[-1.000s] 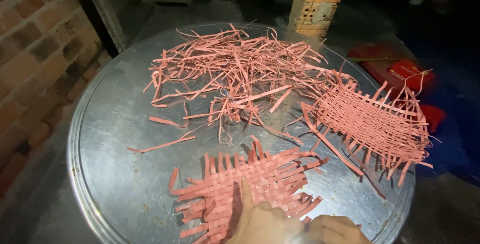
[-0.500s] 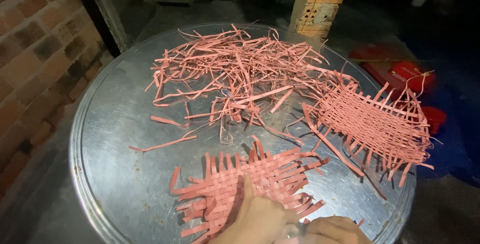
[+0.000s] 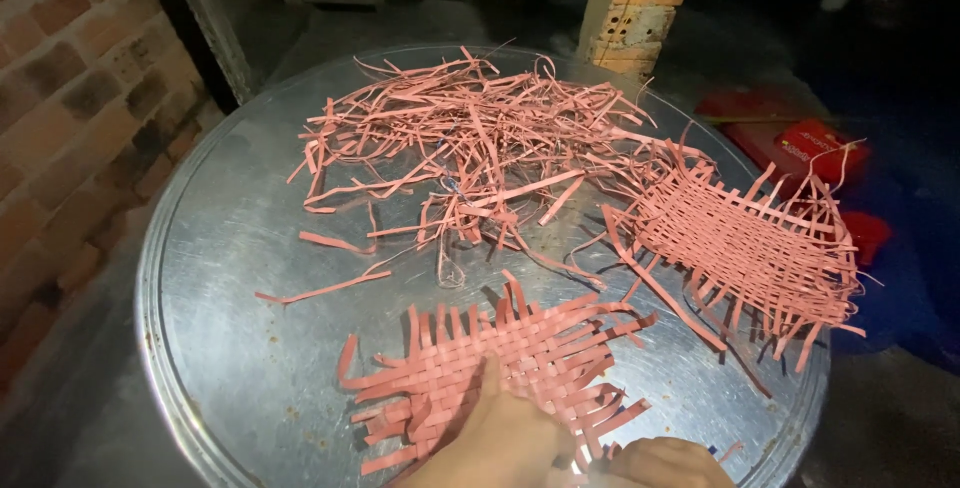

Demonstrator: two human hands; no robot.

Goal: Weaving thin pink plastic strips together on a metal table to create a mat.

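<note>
A pink woven mat (image 3: 500, 373) is pressed flat at the bottom centre by the left hand (image 3: 500, 438), fingers extended. The right hand (image 3: 665, 463) is seen just beside it at the lower edge; its grip cannot be told.

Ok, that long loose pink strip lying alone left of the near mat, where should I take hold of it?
Pinch the loose strip near its right end, coming from above. It lies flat on the metal tray, clear of the pile and the near mat, so that end is probably the easiest reach from the left hand.

Dull scratched metal tray (image 3: 230, 278) bears matt pink paper-like strips (image 3: 470, 148); rough brick wall (image 3: 70, 98).
</note>
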